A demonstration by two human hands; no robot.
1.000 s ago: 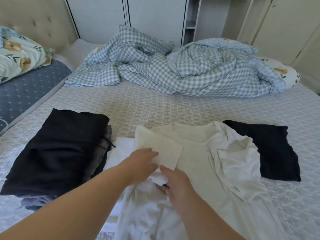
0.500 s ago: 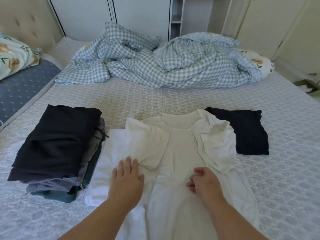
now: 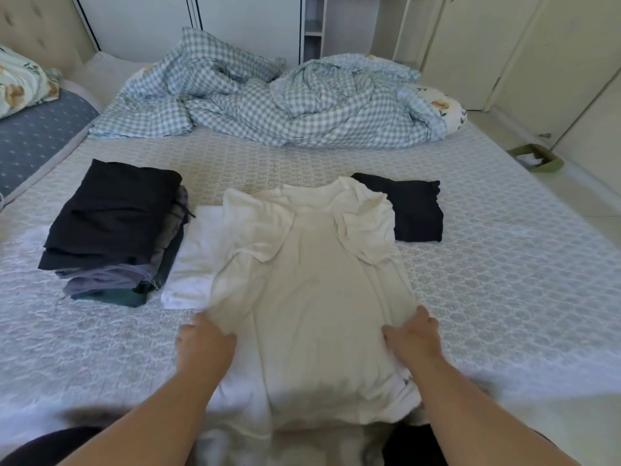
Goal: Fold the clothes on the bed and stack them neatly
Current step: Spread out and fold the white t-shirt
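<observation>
1. A white shirt (image 3: 312,290) lies face up near the front edge of the bed (image 3: 504,264), collar pointing away and both sleeves folded in over the chest.
2. The left hand (image 3: 205,341) grips the shirt's left side low on the body, fingers tucked under the cloth; the right hand (image 3: 411,334) grips the opposite side the same way, fingers curled into the fabric.
3. Just left of the shirt, partly under it, sits a folded white cloth (image 3: 191,260).
4. Further left of the shirt stands a stack (image 3: 114,227) of folded dark clothes: black on top, grey and teal layers below.
5. A folded black garment (image 3: 416,210) lies at the shirt's right shoulder, touching it.
6. The bed is covered with a pale sheet in a lacy lattice print.
7. Beyond the shirt, a crumpled blue-and-white checked duvet (image 3: 275,99) sprawls across the far side, with a floral pillow (image 3: 443,105) at its right end.
8. Far left of the shirt sit a blue dotted cushion (image 3: 37,132), a floral pillow above it and a tufted beige headboard (image 3: 40,25).
9. Behind the duvet stand white wardrobe panels (image 3: 144,21); cream doors (image 3: 504,45) line the right wall, with pale floor tiles below.
</observation>
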